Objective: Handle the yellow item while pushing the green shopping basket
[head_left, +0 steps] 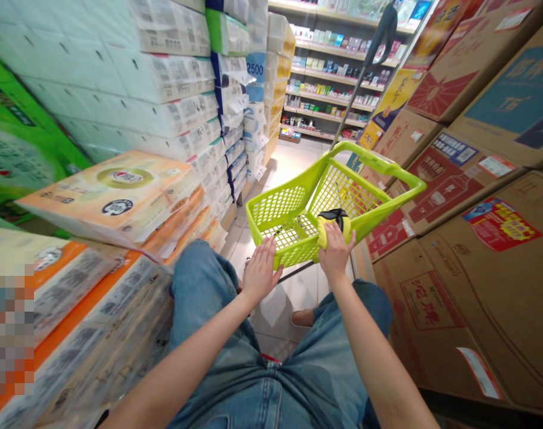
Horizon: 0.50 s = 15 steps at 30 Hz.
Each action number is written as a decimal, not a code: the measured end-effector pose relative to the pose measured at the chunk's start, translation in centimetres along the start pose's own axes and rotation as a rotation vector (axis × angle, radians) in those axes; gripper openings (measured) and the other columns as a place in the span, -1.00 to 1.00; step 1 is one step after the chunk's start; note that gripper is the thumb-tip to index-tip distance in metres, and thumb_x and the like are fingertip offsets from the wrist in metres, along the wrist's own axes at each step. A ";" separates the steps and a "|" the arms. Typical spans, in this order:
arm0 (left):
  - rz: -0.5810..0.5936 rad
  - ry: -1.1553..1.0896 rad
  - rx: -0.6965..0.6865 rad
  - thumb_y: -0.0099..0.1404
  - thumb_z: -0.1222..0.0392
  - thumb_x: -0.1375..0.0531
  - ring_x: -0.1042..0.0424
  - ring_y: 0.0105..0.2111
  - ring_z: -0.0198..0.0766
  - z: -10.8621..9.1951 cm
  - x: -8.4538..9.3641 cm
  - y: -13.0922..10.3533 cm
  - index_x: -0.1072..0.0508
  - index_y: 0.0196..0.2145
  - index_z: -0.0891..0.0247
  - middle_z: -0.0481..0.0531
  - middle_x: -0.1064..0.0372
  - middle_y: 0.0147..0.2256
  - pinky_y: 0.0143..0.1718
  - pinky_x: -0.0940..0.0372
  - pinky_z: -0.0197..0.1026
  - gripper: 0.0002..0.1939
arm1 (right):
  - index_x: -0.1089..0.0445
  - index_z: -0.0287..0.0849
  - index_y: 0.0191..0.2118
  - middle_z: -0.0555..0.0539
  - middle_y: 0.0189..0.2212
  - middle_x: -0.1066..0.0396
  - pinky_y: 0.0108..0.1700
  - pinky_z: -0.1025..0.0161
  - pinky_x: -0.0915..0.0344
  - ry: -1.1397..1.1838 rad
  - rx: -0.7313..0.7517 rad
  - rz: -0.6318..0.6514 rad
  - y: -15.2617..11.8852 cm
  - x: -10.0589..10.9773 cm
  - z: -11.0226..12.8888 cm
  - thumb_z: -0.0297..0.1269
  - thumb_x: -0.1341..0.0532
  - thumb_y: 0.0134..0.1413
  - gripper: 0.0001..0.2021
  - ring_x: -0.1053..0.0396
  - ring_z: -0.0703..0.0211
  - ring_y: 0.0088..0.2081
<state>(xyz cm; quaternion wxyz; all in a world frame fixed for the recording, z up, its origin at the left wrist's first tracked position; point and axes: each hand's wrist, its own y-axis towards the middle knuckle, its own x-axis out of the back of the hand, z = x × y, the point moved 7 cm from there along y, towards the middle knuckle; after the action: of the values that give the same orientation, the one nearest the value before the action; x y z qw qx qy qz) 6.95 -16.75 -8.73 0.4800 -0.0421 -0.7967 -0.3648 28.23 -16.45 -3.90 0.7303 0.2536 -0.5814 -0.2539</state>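
The green basket (298,255) is flanked by stacked packs (182,77) and cartons (459,262). Its near corner is touched by the left hand (260,273), fingers close together. On the near rim, a yellow cloth (322,228) is covered by the right hand (334,255); whether it is pinched cannot be told.

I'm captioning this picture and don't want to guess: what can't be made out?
All in the head view:
- Yellow cloth: partly covered by the right hand.
- Left hand: its palm, hidden by the back of the hand.
- Small boxes on the far shelves: lettering too small.
- Lower left: whatever the pixelated patch covers.
- White packs: stack cut off by the top edge.
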 end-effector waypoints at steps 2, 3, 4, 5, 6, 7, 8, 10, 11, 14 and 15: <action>-0.009 -0.011 0.001 0.38 0.15 -0.07 0.07 0.39 0.01 0.0 -0.1 0.0 0.17 0.40 0.39 0.31 0.04 0.37 0.34 -0.04 0.14 -0.24 | -0.25 -0.19 0.22 -0.20 0.16 -0.40 0.40 -0.21 0.46 0.045 0.030 0.027 -1.6 -0.8 4.0 -0.48 -0.04 0.06 -0.44 -0.23 -0.03 0.28; -0.008 -0.015 0.000 0.37 0.15 -0.07 0.07 0.39 0.02 0.0 -0.1 0.0 0.17 0.40 0.39 0.31 0.04 0.37 0.34 -0.03 0.14 -0.23 | -0.23 -0.18 0.24 -0.21 0.17 -0.39 0.41 -0.19 0.46 0.078 0.072 0.058 -2.5 -1.2 6.2 -0.48 -0.04 0.06 -0.42 -0.22 -0.01 0.29; -0.003 -0.016 -0.002 0.35 0.16 -0.08 0.07 0.39 0.02 0.1 -0.2 -0.1 0.18 0.40 0.40 0.32 0.04 0.37 0.34 -0.03 0.14 -0.22 | -0.22 -0.17 0.26 -0.20 0.17 -0.39 0.42 -0.17 0.45 0.110 0.120 0.084 -3.3 -1.6 8.3 -0.48 -0.04 0.08 -0.42 -0.21 0.01 0.29; 0.005 -0.015 -0.003 0.33 0.18 -0.10 0.08 0.39 0.03 0.2 -0.2 -0.1 0.17 0.40 0.42 0.33 0.04 0.37 0.34 -0.02 0.14 -0.19 | -0.21 -0.17 0.27 -0.19 0.18 -0.38 0.42 -0.15 0.45 0.136 0.163 0.104 -4.0 -1.8 9.9 -0.48 -0.03 0.09 -0.42 -0.21 0.03 0.30; 0.015 -0.012 -0.005 0.30 0.20 -0.12 0.08 0.39 0.04 0.3 -0.2 -0.2 0.17 0.40 0.45 0.35 0.04 0.37 0.34 -0.02 0.13 -0.17 | -0.20 -0.16 0.28 -0.18 0.18 -0.38 0.43 -0.13 0.45 0.155 0.202 0.116 -4.6 -1.9 11.1 -0.48 -0.03 0.11 -0.42 -0.20 0.05 0.30; 0.025 -0.004 -0.008 0.28 0.21 -0.12 0.09 0.40 0.04 0.3 -0.3 -0.3 0.17 0.39 0.48 0.36 0.05 0.37 0.35 -0.01 0.12 -0.16 | -0.20 -0.16 0.28 -0.16 0.18 -0.38 0.43 -0.11 0.46 0.165 0.239 0.123 -4.9 -1.9 11.8 -0.48 -0.03 0.12 -0.43 -0.20 0.08 0.30; 0.031 0.006 -0.013 0.28 0.21 -0.13 0.10 0.40 0.03 0.4 -0.2 -0.3 0.16 0.39 0.49 0.36 0.05 0.37 0.35 -0.01 0.10 -0.17 | -0.20 -0.15 0.28 -0.15 0.18 -0.38 0.43 -0.10 0.49 0.167 0.274 0.130 -5.0 -1.9 11.9 -0.48 -0.03 0.13 -0.43 -0.21 0.09 0.30; 0.035 0.032 -0.022 0.33 0.18 -0.10 0.10 0.40 0.00 0.4 -0.1 -0.4 0.12 0.38 0.49 0.34 0.03 0.37 0.36 0.00 0.08 -0.22 | -0.21 -0.15 0.27 -0.15 0.17 -0.39 0.43 -0.11 0.53 0.149 0.339 0.150 -4.5 -1.6 10.4 -0.49 -0.04 0.13 -0.44 -0.23 0.10 0.28; 0.035 0.043 -0.024 0.36 0.16 -0.09 0.10 0.40 -0.02 0.4 0.0 -0.4 0.10 0.38 0.48 0.32 0.01 0.36 0.36 0.00 0.06 -0.25 | -0.22 -0.15 0.26 -0.15 0.17 -0.40 0.43 -0.11 0.54 0.132 0.356 0.156 -4.0 -1.4 9.0 -0.50 -0.05 0.12 -0.44 -0.24 0.09 0.27; 0.034 0.056 -0.020 0.40 0.13 -0.07 0.08 0.40 -0.04 0.1 0.2 -0.4 0.08 0.38 0.44 0.28 0.00 0.36 0.36 0.00 0.06 -0.29 | -0.25 -0.17 0.23 -0.16 0.15 -0.42 0.42 -0.12 0.51 0.063 0.281 0.109 -1.5 -0.3 2.6 -0.53 -0.05 0.07 -0.44 -0.28 0.07 0.25; 0.034 0.055 -0.020 0.40 0.13 -0.07 0.07 0.40 -0.04 0.0 0.2 -0.4 0.08 0.38 0.44 0.28 0.00 0.37 0.36 -0.01 0.06 -0.29 | -0.26 -0.17 0.22 -0.16 0.15 -0.41 0.42 -0.14 0.51 0.035 0.232 0.079 -0.7 0.1 0.4 -0.53 -0.05 0.05 -0.43 -0.27 0.05 0.25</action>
<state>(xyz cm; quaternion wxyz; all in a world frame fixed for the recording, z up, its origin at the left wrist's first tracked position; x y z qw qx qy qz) 6.67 -17.09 -8.81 0.5075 -0.0505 -0.7787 -0.3654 27.81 -17.09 -4.23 0.7155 0.3175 -0.6036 -0.1513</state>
